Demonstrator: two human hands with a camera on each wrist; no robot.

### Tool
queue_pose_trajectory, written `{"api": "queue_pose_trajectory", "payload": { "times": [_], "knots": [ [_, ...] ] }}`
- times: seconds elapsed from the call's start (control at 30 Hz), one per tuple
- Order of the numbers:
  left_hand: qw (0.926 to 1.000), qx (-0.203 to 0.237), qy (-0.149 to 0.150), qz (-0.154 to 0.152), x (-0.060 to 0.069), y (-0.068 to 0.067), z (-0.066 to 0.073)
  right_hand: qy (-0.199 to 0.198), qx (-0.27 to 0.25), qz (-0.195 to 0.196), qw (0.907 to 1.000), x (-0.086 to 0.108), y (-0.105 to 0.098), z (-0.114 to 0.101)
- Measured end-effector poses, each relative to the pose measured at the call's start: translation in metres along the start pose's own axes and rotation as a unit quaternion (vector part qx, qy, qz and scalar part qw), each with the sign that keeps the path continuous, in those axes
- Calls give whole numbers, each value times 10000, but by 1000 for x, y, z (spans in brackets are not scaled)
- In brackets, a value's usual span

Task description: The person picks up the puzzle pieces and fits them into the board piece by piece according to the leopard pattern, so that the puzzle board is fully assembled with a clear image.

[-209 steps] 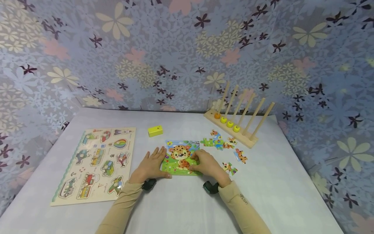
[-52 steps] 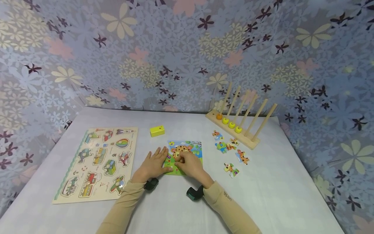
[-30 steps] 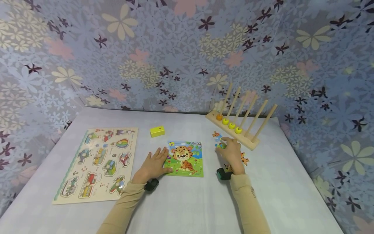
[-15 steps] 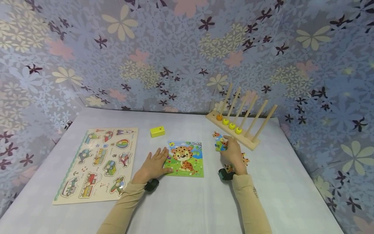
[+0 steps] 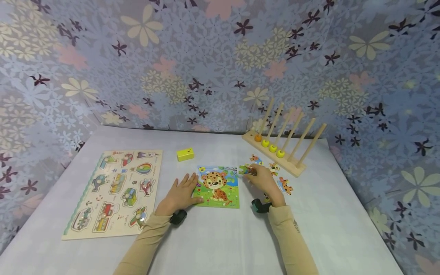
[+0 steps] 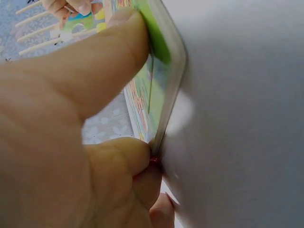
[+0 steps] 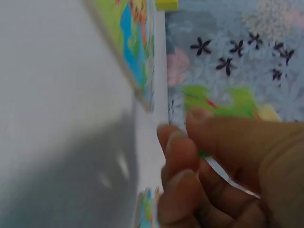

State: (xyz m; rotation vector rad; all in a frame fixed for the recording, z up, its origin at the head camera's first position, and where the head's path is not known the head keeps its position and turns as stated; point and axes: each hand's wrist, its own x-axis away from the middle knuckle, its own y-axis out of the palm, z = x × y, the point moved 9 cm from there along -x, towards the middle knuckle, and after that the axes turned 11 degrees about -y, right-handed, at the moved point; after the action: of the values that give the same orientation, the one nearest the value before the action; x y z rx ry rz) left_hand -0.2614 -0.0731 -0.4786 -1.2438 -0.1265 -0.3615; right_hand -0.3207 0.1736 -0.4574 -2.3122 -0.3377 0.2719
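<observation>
In the head view, the left hand [image 5: 179, 194] lies flat, fingers spread, its thumb on the puzzle [image 5: 220, 185] in the middle. The right hand [image 5: 264, 183] is the nearer one to the piece [image 5: 243, 169], which it pinches just right of the puzzle's top right corner.

In the left wrist view, the thumb touches the puzzle near the top.

In the right wrist view, the pinched piece sits right of the middle, apart from the puzzle at upper left. Its long way is hard to tell.
</observation>
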Motion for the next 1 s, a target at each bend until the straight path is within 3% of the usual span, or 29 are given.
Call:
{"api": "queue_pose_trajectory", "payload": {
  "times": [0.2, 0.4, 0.77, 1.0],
  "knots": [
    [10000, 64, -6, -50, -4, 0, -1, -364, -263, -471, 9979, -3, 16, -21],
    [9999, 97, -9, -36, -5, 1, -2, -570, -501, -748, 9943, -2, 30, -29],
    [9999, 107, 1, -31, -4, 0, -1, -799, -34, -817, 9934, -1, 45, -36],
    [9999, 116, -16, -40, -2, 2, -2, -691, 202, -672, 9951, -1, 51, -36]
  ]
}}
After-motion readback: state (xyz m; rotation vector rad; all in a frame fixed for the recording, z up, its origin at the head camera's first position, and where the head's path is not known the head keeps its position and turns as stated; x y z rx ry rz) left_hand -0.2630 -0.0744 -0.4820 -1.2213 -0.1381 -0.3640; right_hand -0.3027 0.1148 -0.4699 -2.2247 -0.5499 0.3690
